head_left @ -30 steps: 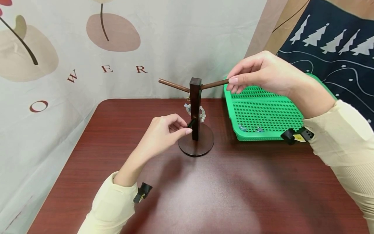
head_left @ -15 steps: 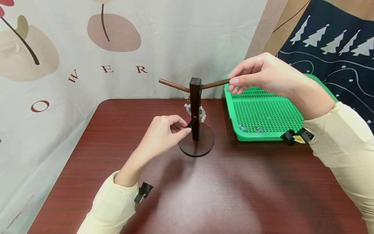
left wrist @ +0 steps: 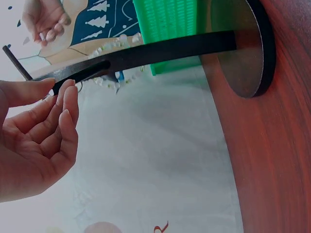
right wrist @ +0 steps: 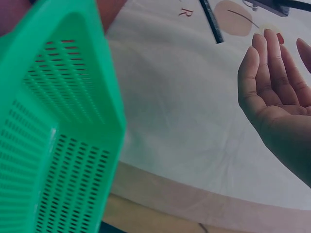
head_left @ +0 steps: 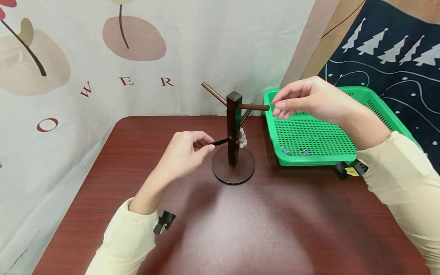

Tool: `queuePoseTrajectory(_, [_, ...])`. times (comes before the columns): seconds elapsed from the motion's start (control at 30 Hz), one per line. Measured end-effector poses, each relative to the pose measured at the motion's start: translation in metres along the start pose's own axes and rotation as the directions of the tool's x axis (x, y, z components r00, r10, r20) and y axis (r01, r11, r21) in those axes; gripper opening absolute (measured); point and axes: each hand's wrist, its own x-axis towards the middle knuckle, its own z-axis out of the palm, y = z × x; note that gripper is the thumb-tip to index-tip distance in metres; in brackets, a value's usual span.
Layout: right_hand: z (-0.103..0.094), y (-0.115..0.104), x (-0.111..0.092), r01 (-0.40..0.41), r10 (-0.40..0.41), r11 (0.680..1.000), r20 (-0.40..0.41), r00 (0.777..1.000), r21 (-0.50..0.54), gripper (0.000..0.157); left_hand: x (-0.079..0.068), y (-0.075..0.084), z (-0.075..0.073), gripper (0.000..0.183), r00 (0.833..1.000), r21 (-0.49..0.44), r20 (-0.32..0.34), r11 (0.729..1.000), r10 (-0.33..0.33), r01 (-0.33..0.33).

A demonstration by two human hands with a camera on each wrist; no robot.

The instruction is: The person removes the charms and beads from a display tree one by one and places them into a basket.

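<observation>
A dark wooden stand (head_left: 233,133) with a round base and several slanting pegs stands on the table. My left hand (head_left: 183,154) pinches one of its lower pegs (head_left: 220,141) between thumb and fingers; the left wrist view shows thumb and fingertips (left wrist: 68,87) at the peg's end. Just off the tip of the upper right peg (head_left: 253,107), my right hand (head_left: 306,100) hovers with relaxed fingers and holds nothing. A bracelet of pale beads (head_left: 243,138) hangs behind the post, which hides part of it.
A green perforated basket (head_left: 317,162) sits right of the stand, under the right hand. Small bluish pieces (head_left: 286,151) lie in its near left corner. Behind the reddish-brown table (head_left: 113,183) hangs a pale printed cloth (head_left: 213,46); a dark cloth with white trees hangs at right.
The stand has turned clockwise as seen from above. My left hand moved left with the lower peg; the right hand came off the upper peg and sank slightly. Less of the bracelet shows.
</observation>
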Motion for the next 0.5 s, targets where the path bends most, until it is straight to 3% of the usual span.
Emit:
queuePoseTrajectory(0.2, [0.000, 0.020, -0.004, -0.030, 0.030, 0.997, 0.010, 1.000, 0.065, 0.015, 0.005, -0.006, -0.004, 0.011, 1.000, 0.017, 0.004, 1.000, -0.015, 0.015])
queuePoseTrajectory(0.5, [0.001, 0.044, -0.010, -0.077, 0.078, 0.991, -0.002, 0.997, 0.112, 0.013, 0.015, -0.015, -0.009, 0.012, 1.000, 0.025, -0.003, 1.000, 0.017, -0.017])
